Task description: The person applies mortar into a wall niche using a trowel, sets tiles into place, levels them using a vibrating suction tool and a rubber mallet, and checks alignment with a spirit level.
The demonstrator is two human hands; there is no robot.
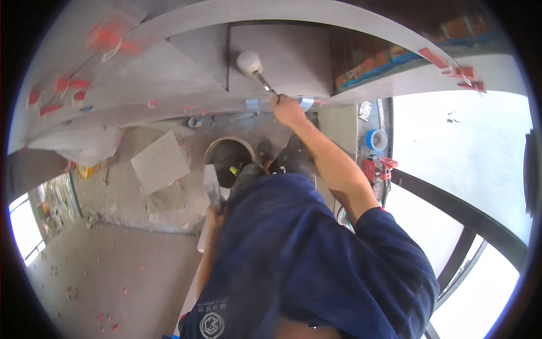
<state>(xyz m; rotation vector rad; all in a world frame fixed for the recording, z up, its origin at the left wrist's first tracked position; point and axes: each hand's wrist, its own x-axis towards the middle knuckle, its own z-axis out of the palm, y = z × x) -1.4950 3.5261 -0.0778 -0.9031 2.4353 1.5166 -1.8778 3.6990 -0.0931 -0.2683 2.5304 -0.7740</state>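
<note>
My right hand is closed around the handle of a white-headed mallet. The mallet is raised out in front of me, its head over a large grey tile on the wall. Whether the head touches the tile I cannot tell. Lower and to the left, my left hand grips a flat grey tool with a dusty, slab-like end pointing up. Its exact kind does not show, and my fingers are partly hidden by the shirt. Just beyond it stands a round bucket with dark contents.
Red tile-levelling clips stick out of the wall joints. A loose tile lies on the dusty floor at left. On a ledge at right are a blue tape roll and red clips, beside a dark window frame.
</note>
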